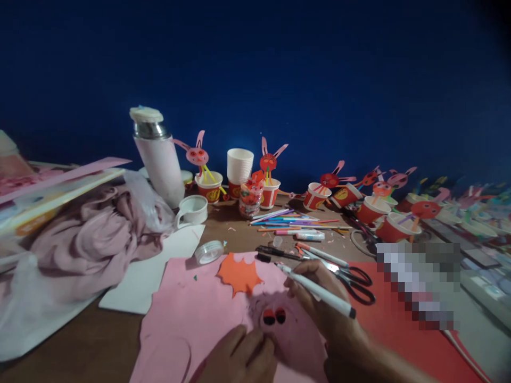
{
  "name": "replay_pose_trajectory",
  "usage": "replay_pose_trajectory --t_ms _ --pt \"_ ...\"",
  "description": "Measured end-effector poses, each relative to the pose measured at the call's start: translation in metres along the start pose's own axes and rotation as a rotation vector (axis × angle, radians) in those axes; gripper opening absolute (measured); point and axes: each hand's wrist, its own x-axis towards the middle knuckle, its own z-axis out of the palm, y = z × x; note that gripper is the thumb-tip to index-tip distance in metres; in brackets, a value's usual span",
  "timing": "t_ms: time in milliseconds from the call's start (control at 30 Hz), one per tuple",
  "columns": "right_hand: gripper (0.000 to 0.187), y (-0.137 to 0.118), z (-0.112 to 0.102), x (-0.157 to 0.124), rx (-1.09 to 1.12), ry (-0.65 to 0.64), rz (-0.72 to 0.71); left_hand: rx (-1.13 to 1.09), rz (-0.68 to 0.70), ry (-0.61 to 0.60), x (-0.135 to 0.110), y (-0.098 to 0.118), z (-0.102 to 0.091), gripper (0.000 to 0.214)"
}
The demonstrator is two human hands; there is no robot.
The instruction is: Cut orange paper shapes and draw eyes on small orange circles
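Observation:
My right hand is closed around a white marker, with its dark end at the lower right and its other end pointing up and left. My left hand rests low on the pink paper, its fingers curled together; what is between them is hidden. Just beyond those fingertips are two small red-and-black paper eyes, side by side on pink paper. A jagged orange paper cutout lies on the pink sheet, up and left of my right hand.
Scissors lie right of my right hand, by red paper. Behind are a tape roll, colored sticks and red paper cups with pink paper figures. A flask and crumpled cloth stand left.

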Motion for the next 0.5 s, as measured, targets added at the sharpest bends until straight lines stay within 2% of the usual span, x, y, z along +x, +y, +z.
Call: replay_pose_trajectory --t_ms 67,100,167,200,300,500 --pt "0.01 0.006 0.002 -0.002 0.01 -0.007 -0.015 -0.038 0.006 -0.085 0.009 -0.003 -0.017 0.018" --pt "0.009 0.008 0.002 -0.004 0.019 -0.038 -0.013 -0.058 0.062 -0.105 0.013 -0.005 -0.025 0.028" --pt "0.01 0.012 -0.001 -0.007 0.055 -0.046 0.036 -0.11 0.088 -0.224 0.02 -0.009 -0.038 0.053" --pt "0.011 0.013 -0.002 -0.009 0.072 -0.047 0.067 -0.125 0.088 -0.27 0.022 -0.011 -0.042 0.056" --pt "0.011 0.011 -0.006 -0.01 0.115 -0.037 0.131 -0.156 0.044 -0.328 0.025 -0.012 -0.048 0.055" --pt "0.012 0.006 -0.004 -0.011 0.259 -0.117 0.204 -0.197 0.038 -0.324 0.024 -0.011 -0.048 0.05"
